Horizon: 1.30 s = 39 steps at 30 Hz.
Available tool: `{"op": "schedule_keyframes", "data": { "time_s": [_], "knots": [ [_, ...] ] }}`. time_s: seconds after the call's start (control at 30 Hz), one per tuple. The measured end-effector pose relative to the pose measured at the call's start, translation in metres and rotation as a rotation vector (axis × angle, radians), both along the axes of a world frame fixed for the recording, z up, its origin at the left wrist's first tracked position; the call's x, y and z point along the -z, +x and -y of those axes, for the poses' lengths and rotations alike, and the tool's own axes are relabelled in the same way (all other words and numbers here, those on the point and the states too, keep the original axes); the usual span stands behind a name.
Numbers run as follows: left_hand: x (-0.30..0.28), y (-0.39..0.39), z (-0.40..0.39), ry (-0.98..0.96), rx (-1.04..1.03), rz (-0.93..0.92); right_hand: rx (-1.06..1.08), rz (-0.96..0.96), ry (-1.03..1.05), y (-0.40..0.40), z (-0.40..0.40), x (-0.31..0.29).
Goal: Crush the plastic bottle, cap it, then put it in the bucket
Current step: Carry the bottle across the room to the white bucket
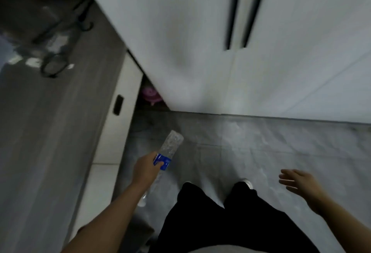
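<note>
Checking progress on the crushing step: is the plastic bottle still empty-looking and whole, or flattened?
Whole, not flattened: the plastic bottle keeps its round shape in the left hand. It looks empty. Cap: cannot tell.

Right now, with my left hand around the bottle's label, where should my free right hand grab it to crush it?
Take the clear ribbed body above the blue label, coming from the right. The bottle tilts up and away from the left hand, so that upper stretch is bare and faces the open right hand.
</note>
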<state>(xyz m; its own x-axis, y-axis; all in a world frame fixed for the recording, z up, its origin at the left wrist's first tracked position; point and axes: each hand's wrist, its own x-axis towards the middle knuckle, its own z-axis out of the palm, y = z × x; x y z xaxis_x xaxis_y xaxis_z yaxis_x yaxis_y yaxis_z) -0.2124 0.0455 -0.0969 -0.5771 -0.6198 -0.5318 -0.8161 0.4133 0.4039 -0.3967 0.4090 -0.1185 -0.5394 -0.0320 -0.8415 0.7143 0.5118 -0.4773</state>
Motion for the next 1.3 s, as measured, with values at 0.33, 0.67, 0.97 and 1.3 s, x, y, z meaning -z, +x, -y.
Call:
{"op": "schedule_keyframes", "data": {
  "time_s": [0.33, 0.67, 0.97, 1.3],
  "knots": [
    [0.02, -0.117, -0.103, 0.029, 0.364, 0.171, 0.395, -0.024, -0.008, -0.005, -0.156, -0.001],
    [0.037, -0.248, -0.175, 0.002, 0.844, 0.221, 0.838, 0.035, 0.099, 0.054, -0.229, 0.024],
    [0.037, -0.374, -0.329, -0.052, 1.235, 0.149, 1.314, 0.167, 0.148, 0.156, -0.254, 0.039],
    [0.047, -0.425, -0.555, -0.031, 1.47, 0.099, 1.505, 0.18, 0.198, 0.19, -0.383, 0.071]
  ]
}}
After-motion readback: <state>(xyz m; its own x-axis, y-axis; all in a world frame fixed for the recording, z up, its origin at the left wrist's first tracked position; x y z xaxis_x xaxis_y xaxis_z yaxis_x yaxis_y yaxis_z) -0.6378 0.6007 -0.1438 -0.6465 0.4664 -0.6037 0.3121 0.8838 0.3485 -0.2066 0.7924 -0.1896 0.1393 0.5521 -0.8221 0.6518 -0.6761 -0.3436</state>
